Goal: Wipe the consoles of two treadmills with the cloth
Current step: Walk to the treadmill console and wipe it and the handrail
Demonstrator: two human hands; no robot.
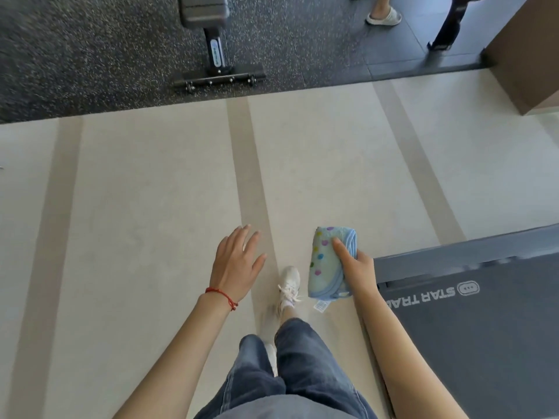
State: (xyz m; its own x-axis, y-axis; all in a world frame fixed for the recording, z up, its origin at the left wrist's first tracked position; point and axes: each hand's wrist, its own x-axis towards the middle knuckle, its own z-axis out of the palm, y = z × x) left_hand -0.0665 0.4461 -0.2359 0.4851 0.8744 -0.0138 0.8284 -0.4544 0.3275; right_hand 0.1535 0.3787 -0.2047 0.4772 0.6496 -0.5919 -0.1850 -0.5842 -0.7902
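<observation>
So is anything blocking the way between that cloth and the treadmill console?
Cannot say: no console is in view. The right hand holds the cloth over bare floor beside a treadmill belt; the left hand is empty.

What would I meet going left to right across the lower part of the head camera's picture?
Left hand, empty with a red string at the wrist → white sneaker → folded blue cloth → right hand holding it → dark treadmill belt.

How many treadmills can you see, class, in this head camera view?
1. One treadmill, only its belt end, lies at lower right beside the right hand holding the cloth. No console shows; a second treadmill may be outside the view.
</observation>
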